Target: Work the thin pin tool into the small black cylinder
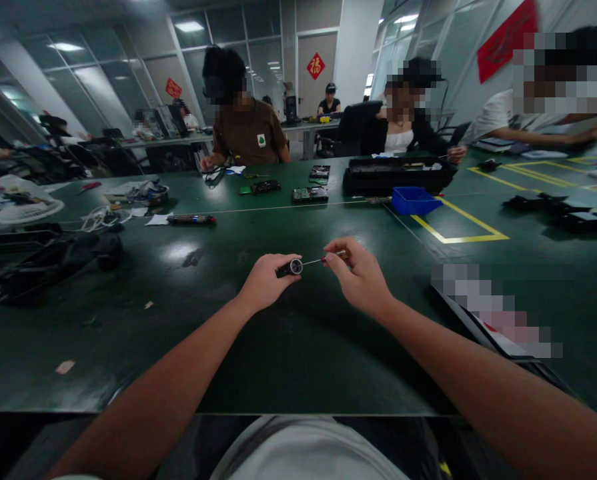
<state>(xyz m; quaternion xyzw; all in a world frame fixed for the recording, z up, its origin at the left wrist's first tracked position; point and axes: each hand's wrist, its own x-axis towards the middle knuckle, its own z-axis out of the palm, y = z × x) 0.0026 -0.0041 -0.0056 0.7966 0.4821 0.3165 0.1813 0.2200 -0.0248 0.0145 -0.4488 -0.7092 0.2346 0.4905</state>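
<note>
My left hand (269, 279) is closed around a small black cylindrical part (290, 268) whose round, light-rimmed end faces right. In my right hand (357, 277) is a screwdriver (314, 261), its handle pinched between thumb and fingers. The thin metal shaft points left and its tip meets the rim of the cylinder, though whether it touches or goes inside I cannot tell. Both hands are held above the green table (258, 360), near the middle of my view. Most of the cylindrical part is hidden by my left fingers.
Ahead lie circuit-board devices (310, 194), a blue bin (415, 200) and a long black casing (399, 176). Left are a dark tubular tool (192, 219) and black plastic parts (61, 260). A clipboard-like item (493, 320) lies right. Several people sit around the tables.
</note>
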